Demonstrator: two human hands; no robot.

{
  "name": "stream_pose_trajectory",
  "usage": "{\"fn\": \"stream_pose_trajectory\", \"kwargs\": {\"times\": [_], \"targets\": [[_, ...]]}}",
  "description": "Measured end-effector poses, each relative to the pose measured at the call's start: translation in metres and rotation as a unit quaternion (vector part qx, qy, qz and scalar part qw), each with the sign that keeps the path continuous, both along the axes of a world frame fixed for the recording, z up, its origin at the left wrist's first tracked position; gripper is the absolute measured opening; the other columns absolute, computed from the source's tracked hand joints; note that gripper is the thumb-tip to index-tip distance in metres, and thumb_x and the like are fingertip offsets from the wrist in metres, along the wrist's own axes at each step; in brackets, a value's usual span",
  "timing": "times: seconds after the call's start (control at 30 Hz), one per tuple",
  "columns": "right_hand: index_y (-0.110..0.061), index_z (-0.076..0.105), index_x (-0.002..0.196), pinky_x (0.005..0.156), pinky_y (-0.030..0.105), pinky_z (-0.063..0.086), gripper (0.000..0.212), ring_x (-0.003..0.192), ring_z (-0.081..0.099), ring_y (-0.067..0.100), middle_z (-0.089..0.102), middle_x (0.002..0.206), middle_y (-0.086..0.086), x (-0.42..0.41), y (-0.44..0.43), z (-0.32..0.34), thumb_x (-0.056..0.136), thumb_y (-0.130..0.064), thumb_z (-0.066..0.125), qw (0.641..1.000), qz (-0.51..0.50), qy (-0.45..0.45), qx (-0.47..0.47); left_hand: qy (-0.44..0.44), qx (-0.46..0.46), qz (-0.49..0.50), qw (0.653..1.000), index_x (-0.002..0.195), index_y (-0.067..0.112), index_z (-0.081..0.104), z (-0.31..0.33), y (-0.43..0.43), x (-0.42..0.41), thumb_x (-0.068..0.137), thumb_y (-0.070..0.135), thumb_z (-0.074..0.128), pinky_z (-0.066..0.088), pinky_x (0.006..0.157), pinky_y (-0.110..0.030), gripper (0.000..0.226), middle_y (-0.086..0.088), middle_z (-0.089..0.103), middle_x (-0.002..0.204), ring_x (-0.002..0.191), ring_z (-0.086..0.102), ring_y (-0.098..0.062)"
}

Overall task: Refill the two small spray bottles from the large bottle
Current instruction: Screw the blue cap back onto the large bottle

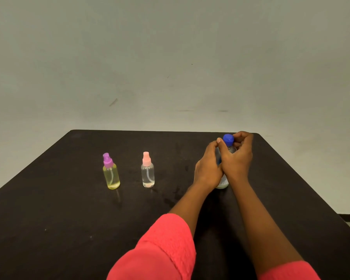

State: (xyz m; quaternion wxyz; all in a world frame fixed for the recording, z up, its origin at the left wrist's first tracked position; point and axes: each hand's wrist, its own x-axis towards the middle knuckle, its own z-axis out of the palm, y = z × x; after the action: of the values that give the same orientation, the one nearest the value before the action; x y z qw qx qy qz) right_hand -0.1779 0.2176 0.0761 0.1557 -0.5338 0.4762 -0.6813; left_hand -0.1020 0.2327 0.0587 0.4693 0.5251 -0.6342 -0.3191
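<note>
Two small spray bottles on the left side of the table (49,219), well apart from each other. Far left, the yellow bottle (111,176) with a purple top (107,160). Next to the right, the clear bottle (148,175) with a pink top (146,158). Light and thin by the look of them, so easy to knock flat with a swinging arm. Both straight up and down, tops pointing at the ceiling. Both tops on, so not ready for filling yet.

Further right, the left hand (207,167), fingers wrapped round the middle of the big bottle (223,182), holding it firm. Too loose a hold with too hard a twist: a tipped bottle and a wet table. Too hard a squeeze with the cap off: a squirt out of the top. Stands near the far right corner, long way up and down, blue cap (228,139) on top and pointing up. Mostly hidden behind the two hands; only the bottom and a bit of neck on show.

Last on the right, the right hand (238,158), fingers curled round the blue cap and pinching it. Looks like the twisting-off step. Could drop the cap and lose it off the table edge.
</note>
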Motion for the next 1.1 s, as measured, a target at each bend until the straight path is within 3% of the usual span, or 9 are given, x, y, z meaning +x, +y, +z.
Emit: {"fn": "stream_pose_trajectory", "kwargs": {"times": [0.1, 0.2, 0.3, 0.37, 0.57, 0.7, 0.8, 0.93, 1.1], "targets": [[-0.007, 0.045, 0.114, 0.074, 0.003, 0.042, 0.046, 0.085, 0.055, 0.001, 0.051, 0.094, -0.012, 0.001, -0.001, 0.000, 0.082, -0.022, 0.075, 1.000, 0.006, -0.008, 0.003, 0.009, 0.011, -0.001, 1.000, 0.129, 0.037, 0.039, 0.004, 0.004, -0.002, 0.092, 0.040, 0.049, 0.052, 0.085, -0.034, 0.038, 0.004, 0.061, 0.117, 0.099, 0.060, -0.012], [-0.013, 0.044, 0.127, 0.079, 0.005, 0.044, 0.046, 0.090, 0.056, -0.002, 0.054, 0.099, -0.014, 0.001, 0.002, -0.003, 0.089, -0.024, 0.067, 0.999, 0.032, -0.002, -0.009, 0.059, 0.031, 0.003, 0.998, 0.122, 0.040, 0.047, 0.006, 0.008, -0.004, 0.072, 0.070, 0.032, 0.052, 0.084, -0.033, 0.060, 0.004, 0.064, 0.110, 0.097, 0.062, -0.013], [-0.020, 0.052, 0.124, 0.085, 0.011, 0.045, 0.030, 0.097, 0.055, -0.003, 0.057, 0.109, -0.007, -0.002, 0.001, -0.010, 0.093, -0.021, 0.053, 0.999, 0.038, 0.021, -0.022, 0.016, 0.015, -0.001, 1.000, 0.130, 0.041, 0.038, 0.005, 0.008, -0.003, 0.092, 0.041, 0.045, 0.047, 0.080, -0.023, 0.039, 0.006, 0.057, 0.123, 0.101, 0.057, -0.010], [-0.016, 0.056, 0.116, 0.084, 0.008, 0.043, 0.022, 0.095, 0.054, -0.007, 0.058, 0.112, 0.001, -0.004, 0.000, -0.013, 0.094, -0.017, 0.054, 0.999, 0.031, 0.031, -0.018, 0.007, 0.007, 0.002, 1.000, 0.133, 0.040, 0.036, 0.004, 0.006, -0.002, 0.096, 0.030, 0.047, 0.045, 0.078, -0.021, 0.040, 0.006, 0.055, 0.123, 0.101, 0.056, -0.010], [-0.011, 0.054, 0.113, 0.079, 0.004, 0.042, 0.027, 0.091, 0.056, -0.005, 0.060, 0.107, 0.000, -0.003, -0.001, -0.011, 0.089, -0.016, 0.066, 1.000, 0.017, 0.009, -0.009, 0.001, 0.005, 0.003, 1.000, 0.134, 0.038, 0.035, 0.003, 0.003, -0.001, 0.096, 0.032, 0.048, 0.047, 0.081, -0.025, 0.041, 0.008, 0.057, 0.120, 0.099, 0.057, -0.010], [-0.010, 0.050, 0.126, 0.085, 0.004, 0.042, 0.046, 0.103, 0.056, 0.000, 0.057, 0.117, -0.003, -0.005, 0.001, -0.014, 0.086, -0.014, 0.071, 0.999, 0.035, -0.001, 0.001, 0.003, 0.001, 0.008, 1.000, 0.129, 0.041, 0.038, 0.001, 0.003, -0.002, 0.095, 0.030, 0.045, 0.050, 0.085, -0.030, 0.036, 0.010, 0.058, 0.117, 0.099, 0.059, -0.010], [-0.014, 0.042, 0.138, 0.089, 0.009, 0.046, 0.060, 0.111, 0.057, 0.003, 0.054, 0.127, -0.007, -0.012, 0.003, -0.022, 0.085, -0.013, 0.071, 0.997, 0.071, 0.003, 0.024, 0.015, 0.008, 0.004, 1.000, 0.126, 0.044, 0.038, 0.002, 0.003, -0.004, 0.092, 0.029, 0.052, 0.051, 0.091, -0.035, 0.041, 0.011, 0.059, 0.116, 0.101, 0.060, -0.010], [-0.017, 0.041, 0.140, 0.092, 0.024, 0.051, 0.060, 0.112, 0.060, 0.011, 0.057, 0.128, -0.001, -0.018, 0.008, -0.046, 0.086, -0.015, 0.069, 0.988, 0.138, -0.011, 0.070, -0.022, 0.009, 0.015, 1.000, 0.130, 0.048, 0.031, -0.001, 0.006, 0.001, 0.088, 0.024, 0.059, 0.048, 0.089, -0.028, 0.056, 0.009, 0.059, 0.117, 0.100, 0.059, -0.012], [-0.015, 0.042, 0.140, 0.085, 0.007, 0.046, 0.061, 0.111, 0.057, -0.001, 0.057, 0.127, -0.004, -0.021, 0.012, -0.056, 0.086, -0.013, 0.069, 0.983, 0.158, 0.004, 0.093, -0.084, -0.001, 0.006, 0.996, 0.139, 0.050, 0.018, -0.003, 0.009, 0.004, 0.088, 0.010, 0.051, 0.047, 0.096, -0.040, 0.072, 0.002, 0.053, 0.125, 0.110, 0.053, -0.022]]}}
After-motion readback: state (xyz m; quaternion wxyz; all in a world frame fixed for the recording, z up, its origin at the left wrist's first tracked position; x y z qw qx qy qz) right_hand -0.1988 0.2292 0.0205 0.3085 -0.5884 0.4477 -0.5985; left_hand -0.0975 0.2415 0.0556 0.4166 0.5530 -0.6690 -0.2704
